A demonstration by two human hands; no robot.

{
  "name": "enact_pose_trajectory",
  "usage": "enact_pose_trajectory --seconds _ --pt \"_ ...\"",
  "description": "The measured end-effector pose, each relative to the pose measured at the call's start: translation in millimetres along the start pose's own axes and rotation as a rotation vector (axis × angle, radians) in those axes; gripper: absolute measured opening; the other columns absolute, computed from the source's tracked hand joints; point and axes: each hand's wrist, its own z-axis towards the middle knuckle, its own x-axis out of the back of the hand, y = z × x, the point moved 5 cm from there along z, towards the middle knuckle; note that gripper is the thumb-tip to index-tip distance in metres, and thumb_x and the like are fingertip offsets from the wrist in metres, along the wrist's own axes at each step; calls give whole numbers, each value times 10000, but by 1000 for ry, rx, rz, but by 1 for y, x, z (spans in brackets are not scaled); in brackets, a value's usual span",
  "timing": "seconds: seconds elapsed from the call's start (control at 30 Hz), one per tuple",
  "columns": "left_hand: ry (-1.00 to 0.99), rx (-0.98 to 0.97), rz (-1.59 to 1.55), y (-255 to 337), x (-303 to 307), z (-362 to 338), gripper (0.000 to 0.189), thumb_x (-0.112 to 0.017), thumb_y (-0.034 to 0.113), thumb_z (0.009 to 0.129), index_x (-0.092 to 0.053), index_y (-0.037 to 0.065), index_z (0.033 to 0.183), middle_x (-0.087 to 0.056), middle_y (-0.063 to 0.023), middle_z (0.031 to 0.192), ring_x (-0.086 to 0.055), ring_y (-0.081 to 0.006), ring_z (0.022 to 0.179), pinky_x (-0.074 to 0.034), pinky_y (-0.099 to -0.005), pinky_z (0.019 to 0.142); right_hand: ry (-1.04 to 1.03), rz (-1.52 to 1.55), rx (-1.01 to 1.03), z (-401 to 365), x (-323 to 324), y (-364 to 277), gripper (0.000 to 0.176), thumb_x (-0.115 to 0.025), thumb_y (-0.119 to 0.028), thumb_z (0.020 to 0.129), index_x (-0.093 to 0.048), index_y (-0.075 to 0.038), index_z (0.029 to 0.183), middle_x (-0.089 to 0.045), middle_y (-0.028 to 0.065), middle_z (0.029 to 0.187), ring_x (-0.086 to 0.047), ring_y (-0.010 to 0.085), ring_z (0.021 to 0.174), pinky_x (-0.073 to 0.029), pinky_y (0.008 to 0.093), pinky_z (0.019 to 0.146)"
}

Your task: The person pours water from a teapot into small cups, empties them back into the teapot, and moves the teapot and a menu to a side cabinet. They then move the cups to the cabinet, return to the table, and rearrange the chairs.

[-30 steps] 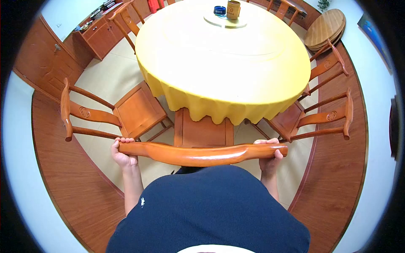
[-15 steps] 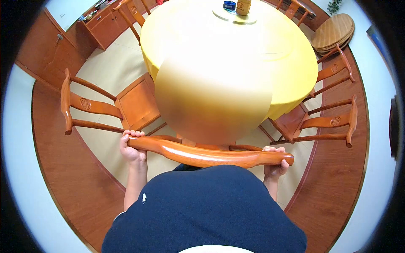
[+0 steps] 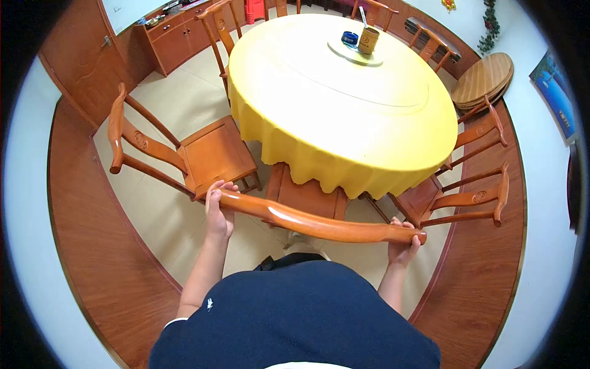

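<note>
While both hands grip it, the chair's top rail (image 3: 319, 222) runs across the lower middle of the view: glossy orange-brown wood, gently curved, with a glare streak along it. The left hand (image 3: 219, 212) wraps the rail's left end, fingers curled over the top. The right hand (image 3: 405, 243) closes round the right end, fingers tight on the wood. The chair seat (image 3: 307, 195) lies beyond the rail, its far edge under the hem of the yellow tablecloth (image 3: 344, 123). The left neighbour chair (image 3: 209, 154) and right neighbour chair (image 3: 424, 197) stand just beside it (same wood, carved medallion on each back). Versus 1 s ago: the rail was level, now it slants, left end higher in frame and right end lower. The left hand has gone up with it, and the seat now sits skewed to the table rather than square.
</note>
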Motion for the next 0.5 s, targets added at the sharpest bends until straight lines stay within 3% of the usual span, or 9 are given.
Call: enact_pose_trajectory --seconds 0.17,0.23,0.27,0.33,0.43,0.5 --pt "19 106 64 13 71 -41 301 -376 272 831 -392 66 1051 -496 -86 898 -495 -193 852 -407 -325 750 46 21 85 -16 -6 4 577 -444 -471 753 -378 -49 1141 -392 157 1177 -375 274 1081 -264 375 925" --pt "34 227 57 22 110 -71 310 -368 284 831 -400 56 1039 -502 -94 889 -502 -193 817 -411 -321 738 469 153 117 -32 19 26 570 -435 -463 764 -336 -70 1165 -384 127 1149 -365 242 1066 -293 342 898" --pt "55 227 66 30 132 -84 310 -368 284 831 -400 56 1039 -502 -94 889 -502 -193 817 -411 -321 738 601 74 8 -47 38 51 529 -407 -473 774 -341 -85 1127 -355 103 1142 -325 211 1082 -291 321 880" --pt "158 286 35 39 179 -108 298 -372 281 827 -424 47 1003 -514 -93 847 -511 -198 776 -416 -324 727 719 -55 -165 -79 38 104 422 -424 -451 772 -420 -88 987 -454 91 977 -442 198 930 -379 313 745" --pt "270 238 4 67 225 -124 320 -393 314 815 -449 47 983 -517 -85 808 -512 -207 768 -418 -343 731 449 -61 -831 -131 51 224 222 -443 -292 786 -485 -81 836 -532 54 720 -511 153 585 -411 276 473" --pt "286 198 -2 91 243 -118 304 -391 304 817 -453 48 970 -516 -83 797 -512 -206 757 -418 -342 727 293 -687 -1190 -161 -18 272 235 -471 -291 775 -492 -72 857 -535 65 729 -503 126 598 -414 255 499"
